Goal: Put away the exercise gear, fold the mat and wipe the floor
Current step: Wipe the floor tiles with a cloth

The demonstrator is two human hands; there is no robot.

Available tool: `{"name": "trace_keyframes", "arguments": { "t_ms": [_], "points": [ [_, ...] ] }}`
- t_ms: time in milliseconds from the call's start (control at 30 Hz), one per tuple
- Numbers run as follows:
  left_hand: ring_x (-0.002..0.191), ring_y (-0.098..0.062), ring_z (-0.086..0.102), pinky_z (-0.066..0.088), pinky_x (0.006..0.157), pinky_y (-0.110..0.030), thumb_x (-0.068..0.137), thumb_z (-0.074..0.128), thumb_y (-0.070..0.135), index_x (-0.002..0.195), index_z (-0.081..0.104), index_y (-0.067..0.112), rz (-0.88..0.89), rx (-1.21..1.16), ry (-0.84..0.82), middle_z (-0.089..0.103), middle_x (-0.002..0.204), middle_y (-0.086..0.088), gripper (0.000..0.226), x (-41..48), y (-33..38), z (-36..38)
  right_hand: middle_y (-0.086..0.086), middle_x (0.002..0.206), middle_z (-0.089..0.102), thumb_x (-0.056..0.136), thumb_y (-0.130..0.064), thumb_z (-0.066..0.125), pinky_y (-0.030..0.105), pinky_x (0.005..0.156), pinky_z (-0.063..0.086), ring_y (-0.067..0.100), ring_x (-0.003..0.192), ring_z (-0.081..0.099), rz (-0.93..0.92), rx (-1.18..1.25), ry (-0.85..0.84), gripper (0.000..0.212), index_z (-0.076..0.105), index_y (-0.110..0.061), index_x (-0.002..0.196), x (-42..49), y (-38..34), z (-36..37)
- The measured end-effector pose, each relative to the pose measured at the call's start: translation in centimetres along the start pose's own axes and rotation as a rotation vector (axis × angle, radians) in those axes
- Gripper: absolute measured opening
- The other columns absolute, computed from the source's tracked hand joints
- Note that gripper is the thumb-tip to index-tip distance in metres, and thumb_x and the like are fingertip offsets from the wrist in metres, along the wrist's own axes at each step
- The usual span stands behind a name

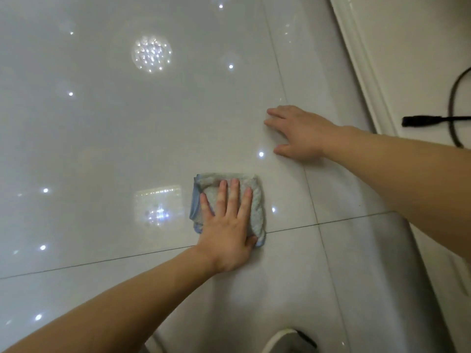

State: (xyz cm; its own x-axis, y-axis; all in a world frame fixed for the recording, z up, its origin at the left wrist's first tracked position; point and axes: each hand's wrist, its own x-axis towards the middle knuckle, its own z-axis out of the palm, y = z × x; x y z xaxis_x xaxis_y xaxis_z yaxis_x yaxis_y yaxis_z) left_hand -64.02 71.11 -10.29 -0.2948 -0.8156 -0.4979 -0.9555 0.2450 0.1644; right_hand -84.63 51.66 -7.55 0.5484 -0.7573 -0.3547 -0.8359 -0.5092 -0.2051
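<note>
A folded grey-blue cloth (256,197) lies flat on the glossy white tiled floor (114,138). My left hand (226,230) presses down on it with the fingers spread over its top and the thumb at its right edge. My right hand (298,132) rests flat on the bare tile farther away and to the right, fingers apart, holding nothing. No mat or exercise gear is in view.
A white skirting board (362,80) runs along the right, with the wall beyond it. A black cable with a plug (418,121) hangs against that wall. Ceiling lights reflect in the tiles. A white rounded object (283,342) shows at the bottom edge.
</note>
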Motion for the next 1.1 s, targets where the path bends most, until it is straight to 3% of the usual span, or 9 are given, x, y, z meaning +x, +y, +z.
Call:
{"name": "trace_keyframes", "arguments": {
  "t_ms": [333, 567, 700, 833, 900, 967, 1100],
  "points": [
    [0.142, -0.036, -0.037, -0.016, 0.109, -0.07, 0.092, 0.044, 0.056, 0.154, -0.024, 0.016, 0.059, -0.063, -0.022, -0.035, 0.158, -0.013, 0.1, 4.9, 10.1, -2.1, 0.003, 0.16, 0.019, 0.083, -0.041, 0.069, 0.036, 0.118, 0.022, 0.021, 0.146, 0.016, 0.115, 0.076, 0.011, 0.08, 0.031, -0.02, 0.15, -2.7, 3.1, 0.2],
    [0.144, -0.034, -0.035, -0.023, 0.108, -0.067, 0.092, 0.044, 0.057, 0.155, -0.021, 0.019, 0.105, -0.074, 0.031, -0.032, 0.159, -0.011, 0.099, 5.6, 10.7, -2.0, 0.001, 0.161, 0.015, 0.082, -0.041, 0.07, 0.029, 0.117, 0.015, 0.019, 0.147, 0.013, 0.162, 0.152, 0.008, 0.082, 0.029, -0.022, 0.151, -2.9, 2.8, 0.3],
    [0.15, -0.028, -0.018, -0.025, 0.109, -0.057, 0.087, 0.048, 0.066, 0.158, -0.005, 0.028, 0.17, -0.113, 0.172, -0.015, 0.166, -0.006, 0.097, 5.8, 9.0, -1.1, 0.001, 0.162, 0.012, 0.078, -0.047, 0.073, 0.033, 0.119, 0.013, 0.022, 0.148, 0.008, 0.186, 0.155, -0.014, 0.089, 0.027, -0.027, 0.152, -2.4, 2.0, 1.3],
    [0.15, -0.029, 0.004, -0.009, 0.115, -0.058, 0.077, 0.053, 0.069, 0.157, 0.018, 0.029, 0.201, -0.126, 0.244, 0.013, 0.165, -0.008, 0.096, 6.4, 7.8, -0.4, -0.003, 0.161, 0.016, 0.074, -0.047, 0.078, 0.031, 0.118, 0.011, 0.021, 0.148, 0.01, 0.209, 0.178, 0.027, 0.089, 0.032, -0.031, 0.149, -2.3, 2.3, 2.1],
    [0.149, -0.031, 0.007, -0.009, 0.116, -0.059, 0.075, 0.057, 0.069, 0.154, 0.025, 0.028, 0.211, -0.132, 0.234, 0.019, 0.164, -0.01, 0.095, 6.6, 7.7, -0.5, -0.006, 0.161, 0.017, 0.072, -0.046, 0.079, 0.029, 0.118, 0.011, 0.019, 0.148, 0.01, 0.224, 0.211, 0.04, 0.089, 0.035, -0.033, 0.148, -2.2, 2.4, 2.3],
    [0.149, -0.031, 0.001, -0.015, 0.114, -0.06, 0.077, 0.057, 0.068, 0.154, 0.025, 0.027, 0.226, -0.125, 0.195, 0.015, 0.164, -0.011, 0.093, 6.6, 7.6, -1.1, -0.007, 0.161, 0.016, 0.072, -0.048, 0.079, 0.029, 0.119, 0.01, 0.018, 0.149, 0.009, 0.227, 0.23, 0.034, 0.089, 0.035, -0.035, 0.148, -2.2, 2.6, 2.4],
    [0.149, -0.029, -0.021, -0.027, 0.108, -0.062, 0.086, 0.051, 0.066, 0.157, 0.005, 0.034, 0.275, -0.1, 0.078, -0.012, 0.166, -0.008, 0.09, 6.9, 7.3, -2.1, -0.007, 0.162, 0.012, 0.076, -0.054, 0.073, 0.037, 0.12, 0.017, 0.018, 0.149, 0.007, 0.214, 0.179, -0.023, 0.087, 0.029, -0.039, 0.149, -2.3, 2.7, 2.1]
  ]
}}
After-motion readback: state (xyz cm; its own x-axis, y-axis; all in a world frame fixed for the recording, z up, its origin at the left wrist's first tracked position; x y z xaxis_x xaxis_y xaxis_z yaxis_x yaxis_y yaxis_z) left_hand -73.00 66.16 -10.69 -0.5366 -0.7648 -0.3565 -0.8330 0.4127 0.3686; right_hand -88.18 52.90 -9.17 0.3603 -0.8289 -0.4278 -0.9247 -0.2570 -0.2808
